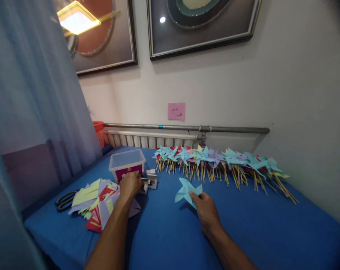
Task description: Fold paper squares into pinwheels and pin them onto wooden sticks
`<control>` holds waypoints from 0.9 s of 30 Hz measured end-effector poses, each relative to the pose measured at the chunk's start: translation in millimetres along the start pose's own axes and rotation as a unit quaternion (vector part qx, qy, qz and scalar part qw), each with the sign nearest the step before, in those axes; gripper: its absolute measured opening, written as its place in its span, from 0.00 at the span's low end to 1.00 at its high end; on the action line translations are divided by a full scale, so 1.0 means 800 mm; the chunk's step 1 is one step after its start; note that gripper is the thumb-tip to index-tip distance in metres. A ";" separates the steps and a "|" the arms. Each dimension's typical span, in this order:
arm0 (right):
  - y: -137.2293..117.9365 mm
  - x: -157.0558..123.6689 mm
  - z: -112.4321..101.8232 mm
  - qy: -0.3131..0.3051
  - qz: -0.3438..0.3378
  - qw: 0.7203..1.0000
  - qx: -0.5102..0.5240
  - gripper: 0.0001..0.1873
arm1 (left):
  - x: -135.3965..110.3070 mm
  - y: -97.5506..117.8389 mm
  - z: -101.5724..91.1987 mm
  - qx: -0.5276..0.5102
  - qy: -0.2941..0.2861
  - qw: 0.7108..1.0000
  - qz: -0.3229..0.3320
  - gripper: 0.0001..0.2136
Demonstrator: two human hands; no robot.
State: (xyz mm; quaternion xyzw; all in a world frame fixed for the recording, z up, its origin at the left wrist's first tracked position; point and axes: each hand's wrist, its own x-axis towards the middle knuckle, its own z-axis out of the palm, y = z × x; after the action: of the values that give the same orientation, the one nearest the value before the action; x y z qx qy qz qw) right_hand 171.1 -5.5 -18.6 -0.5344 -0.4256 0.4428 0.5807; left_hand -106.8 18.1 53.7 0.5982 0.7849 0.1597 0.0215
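My right hand [206, 208] pinches a light blue folded-paper pinwheel [186, 192] by one side, above the blue cloth. My left hand [131, 184] reaches to a small open white box [152, 179] just in front of the plastic tub. Its fingers are bent together at the box, and their tips are hidden; small dark bits show inside the box. The clear plastic tub [127, 159] with a purple-red label stands behind the left hand. A loose pile of cut paper [101, 202] in purple, yellow and red lies beside my left forearm.
A long row of pinwheels on sticks [211, 159] lies at the back right. Black-handled scissors [65, 200] rest left of the paper pile. An orange basket [99, 133], a metal pipe [237, 129] and a curtain [40, 82] border the blue-covered table [164, 240].
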 end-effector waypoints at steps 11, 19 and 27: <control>0.006 0.005 -0.002 -0.022 -0.004 0.999 -0.025 0.19 | -0.001 0.003 0.017 0.034 -0.122 0.991 0.053 0.12; 0.018 0.010 -0.001 -0.035 -0.010 0.999 -0.034 0.20 | 0.000 0.004 0.020 0.012 -0.140 0.987 0.078 0.10; 0.035 0.022 0.000 -0.015 -0.001 1.000 -0.022 0.23 | -0.001 -0.001 0.026 -0.061 -0.144 0.983 0.094 0.07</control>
State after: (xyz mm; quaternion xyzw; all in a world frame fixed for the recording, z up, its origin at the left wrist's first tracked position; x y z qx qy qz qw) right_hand 173.6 12.7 -46.5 -0.5400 -0.4446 0.4411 0.5623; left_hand -102.4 21.6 34.0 0.6836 0.7029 0.1202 0.1558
